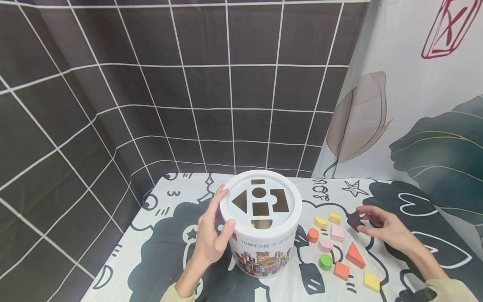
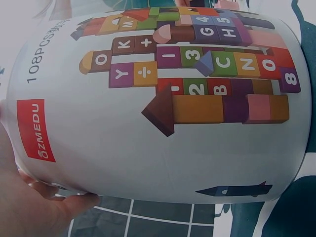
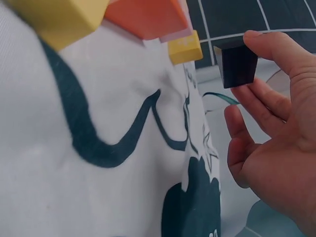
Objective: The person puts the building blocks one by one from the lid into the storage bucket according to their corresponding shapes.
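Note:
A white bucket (image 1: 260, 247) with a printed label stands on the patterned cloth, its lid (image 1: 233, 218) cut with several shaped holes. My left hand (image 1: 215, 228) holds the bucket's left side, with fingers along the lid's rim and the thumb at the front. In the left wrist view the bucket's printed wall (image 2: 108, 148) fills most of the picture. Right of the loose blocks, my right hand (image 1: 388, 228) pinches a dark block (image 1: 354, 220) between thumb and fingers. The right wrist view shows that dark block (image 3: 238, 64) held at the fingertips.
Several coloured blocks lie right of the bucket, among them a red triangle (image 1: 354, 256), a green cylinder (image 1: 325, 261), a pink block (image 1: 337, 233) and a yellow block (image 1: 371, 281). A dark gridded curtain (image 1: 203, 88) hangs behind, beside a pale leaf-printed one (image 1: 400, 159).

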A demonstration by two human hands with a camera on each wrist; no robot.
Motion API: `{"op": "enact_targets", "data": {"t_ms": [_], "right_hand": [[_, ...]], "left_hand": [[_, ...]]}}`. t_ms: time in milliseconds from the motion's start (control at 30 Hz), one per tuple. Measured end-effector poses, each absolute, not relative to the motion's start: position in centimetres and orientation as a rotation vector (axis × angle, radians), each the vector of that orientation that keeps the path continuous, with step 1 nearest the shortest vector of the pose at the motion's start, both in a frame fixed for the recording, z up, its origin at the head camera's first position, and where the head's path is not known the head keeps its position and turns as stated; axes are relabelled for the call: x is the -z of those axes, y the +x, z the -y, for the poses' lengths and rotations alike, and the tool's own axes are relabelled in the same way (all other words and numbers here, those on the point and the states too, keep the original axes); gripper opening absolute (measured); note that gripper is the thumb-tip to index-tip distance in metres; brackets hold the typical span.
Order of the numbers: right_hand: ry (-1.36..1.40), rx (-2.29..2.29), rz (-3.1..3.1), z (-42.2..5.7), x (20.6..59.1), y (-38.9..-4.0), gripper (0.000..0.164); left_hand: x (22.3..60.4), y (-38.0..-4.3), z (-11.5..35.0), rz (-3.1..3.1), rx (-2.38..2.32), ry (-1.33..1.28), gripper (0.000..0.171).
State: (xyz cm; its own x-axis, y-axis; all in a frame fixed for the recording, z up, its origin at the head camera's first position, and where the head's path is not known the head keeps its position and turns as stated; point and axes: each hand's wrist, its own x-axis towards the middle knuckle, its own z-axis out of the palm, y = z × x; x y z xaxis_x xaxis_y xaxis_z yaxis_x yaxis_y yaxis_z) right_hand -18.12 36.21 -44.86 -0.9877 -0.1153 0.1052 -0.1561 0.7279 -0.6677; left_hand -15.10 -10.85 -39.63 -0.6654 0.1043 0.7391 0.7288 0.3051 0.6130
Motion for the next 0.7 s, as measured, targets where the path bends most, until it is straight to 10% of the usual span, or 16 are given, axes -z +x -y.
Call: {"op": "enact_targets", "data": {"t_ms": [700], "right_hand": [[0.301,-1.101,2.784,-35.1,42.4,-17.9,0.059]], "left_hand": [[39.7,-15.2,10.9,1.983,1.38,-0.739,0.067]]}}
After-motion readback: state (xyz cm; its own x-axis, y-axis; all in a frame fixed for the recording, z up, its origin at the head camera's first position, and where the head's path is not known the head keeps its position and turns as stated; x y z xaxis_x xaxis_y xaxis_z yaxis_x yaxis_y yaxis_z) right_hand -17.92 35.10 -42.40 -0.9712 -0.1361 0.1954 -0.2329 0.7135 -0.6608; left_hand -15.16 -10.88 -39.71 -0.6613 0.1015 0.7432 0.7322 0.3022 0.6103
